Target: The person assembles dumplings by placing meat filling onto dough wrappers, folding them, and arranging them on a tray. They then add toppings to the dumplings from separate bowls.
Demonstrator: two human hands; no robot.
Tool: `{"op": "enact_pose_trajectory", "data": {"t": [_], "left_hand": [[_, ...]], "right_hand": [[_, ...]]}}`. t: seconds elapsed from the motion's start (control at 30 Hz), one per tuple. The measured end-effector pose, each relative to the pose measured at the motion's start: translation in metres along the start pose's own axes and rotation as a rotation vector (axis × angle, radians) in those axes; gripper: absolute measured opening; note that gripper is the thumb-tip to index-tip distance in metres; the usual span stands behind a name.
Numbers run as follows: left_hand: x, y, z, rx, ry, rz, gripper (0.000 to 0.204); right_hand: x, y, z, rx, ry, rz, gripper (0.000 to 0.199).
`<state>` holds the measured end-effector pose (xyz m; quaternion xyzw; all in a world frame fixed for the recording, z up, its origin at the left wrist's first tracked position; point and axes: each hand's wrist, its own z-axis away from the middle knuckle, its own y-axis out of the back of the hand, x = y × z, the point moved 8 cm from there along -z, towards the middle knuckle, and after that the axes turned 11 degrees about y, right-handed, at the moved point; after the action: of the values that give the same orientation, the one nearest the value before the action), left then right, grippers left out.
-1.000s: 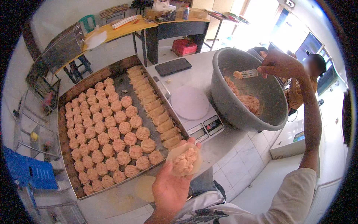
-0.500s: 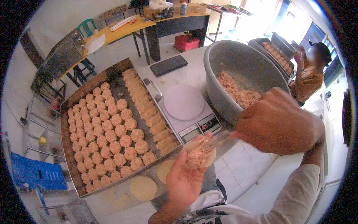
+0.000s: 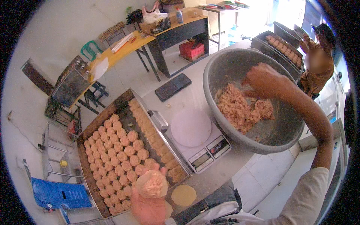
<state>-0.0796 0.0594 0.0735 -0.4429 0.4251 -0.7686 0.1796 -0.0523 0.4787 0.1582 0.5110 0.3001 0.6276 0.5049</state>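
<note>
My left hand (image 3: 150, 208) is palm up, holding a round dough wrapper heaped with pinkish meat filling (image 3: 154, 184), above the near right corner of the metal tray (image 3: 141, 130). Rows of filled dumplings (image 3: 119, 155) cover the tray's left side, and folded ones (image 3: 154, 135) line its right side. My right hand (image 3: 262, 80) is closed and reaches inside the large grey bowl (image 3: 287, 129), over the meat mixture (image 3: 238, 108). The fork it held earlier is hidden now. A flat dough wrapper (image 3: 183, 195) lies on the table near my left hand.
Between tray and bowl stands a kitchen scale (image 3: 191, 128); a dark phone (image 3: 173, 87) lies behind it. A co-worker (image 3: 318, 67) stands far right by another dumpling tray (image 3: 284, 50). Wooden desks (image 3: 125, 47) line the back, and a blue plastic piece (image 3: 62, 193) is at left.
My right hand has moved from the wrapper up into the bowl. My left hand with the filled wrapper has shifted left and down, over the tray's corner. The whole view has shifted.
</note>
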Motion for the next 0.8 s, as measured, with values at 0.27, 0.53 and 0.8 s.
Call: {"op": "enact_pose_trajectory", "data": {"t": [0.27, 0.53, 0.8], "left_hand": [[0.052, 0.054, -0.011, -0.139, 0.07, 0.127, 0.045], [0.053, 0.088, -0.024, 0.211, 0.028, 0.051, 0.045], [0.051, 0.092, -0.032, 0.244, 0.025, 0.074, 0.051]], "right_hand": [[-0.017, 0.094, -0.083, 0.612, 0.327, -0.334, 0.028], [-0.061, 0.035, -0.218, -0.079, 0.557, -0.5, 0.071], [-0.067, 0.009, -0.248, -0.196, 0.533, -0.429, 0.083]]}}
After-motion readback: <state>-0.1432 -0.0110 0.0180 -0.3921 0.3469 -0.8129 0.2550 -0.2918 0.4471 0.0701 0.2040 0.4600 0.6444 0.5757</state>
